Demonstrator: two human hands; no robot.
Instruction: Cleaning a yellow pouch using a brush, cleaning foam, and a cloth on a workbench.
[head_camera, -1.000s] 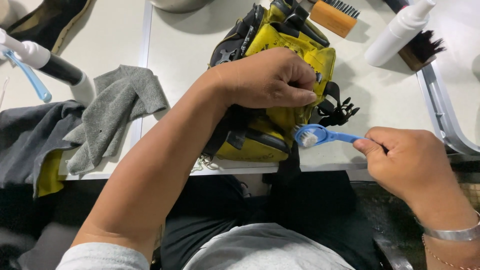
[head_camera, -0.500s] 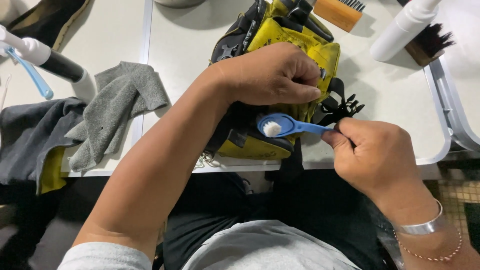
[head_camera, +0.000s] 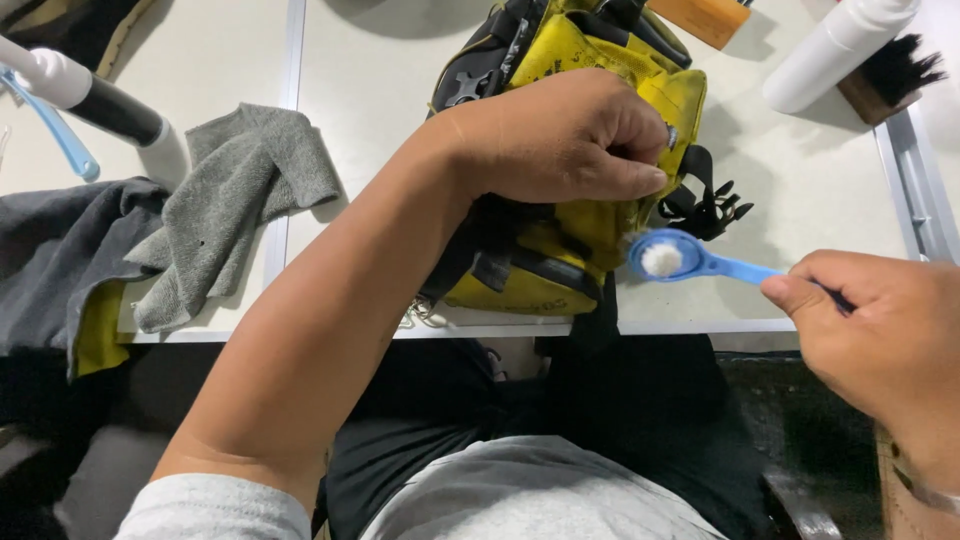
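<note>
On the white table (head_camera: 380, 150), near its front edge: a yellow-and-black bag (head_camera: 560, 250), pinned under the left hand (head_camera: 560, 135), fingers curled and pinching the yellow fabric. Left of it, a crumpled grey cloth (head_camera: 230, 210). Just right of the bag, a small blue brush (head_camera: 690, 262) with white bristles up, gripped at the handle by the closed right hand (head_camera: 880, 340).

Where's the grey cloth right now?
In the head view, the grey cloth lies crumpled on the white table, left of the yellow bag held by the left hand, beside a darker grey cloth at the table's left edge.
</note>
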